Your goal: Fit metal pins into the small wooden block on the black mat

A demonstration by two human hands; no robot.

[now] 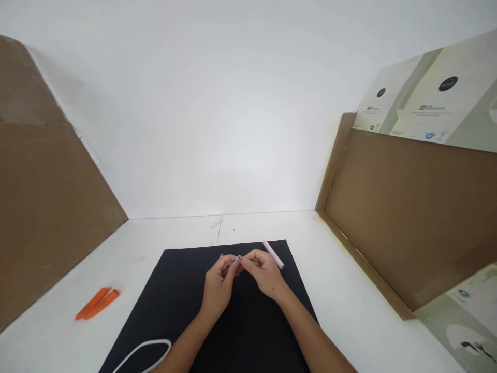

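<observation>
My left hand and my right hand meet above a black mat, fingertips almost touching. Both are closed in a pinch. Between them is a small, shiny, silvery bent piece, gripped from either side; it is too small to name. The fingers cover part of it. Just beyond my right hand, a pale pink stick or tube lies slanted across the mat's far right part. A tiny greenish bit shows behind my left fingers, mostly hidden.
Two orange strips lie on the white table at left. A white cord loop crosses the mat's near left corner beside my left forearm. Brown cardboard panels stand left and right, with a white wall behind.
</observation>
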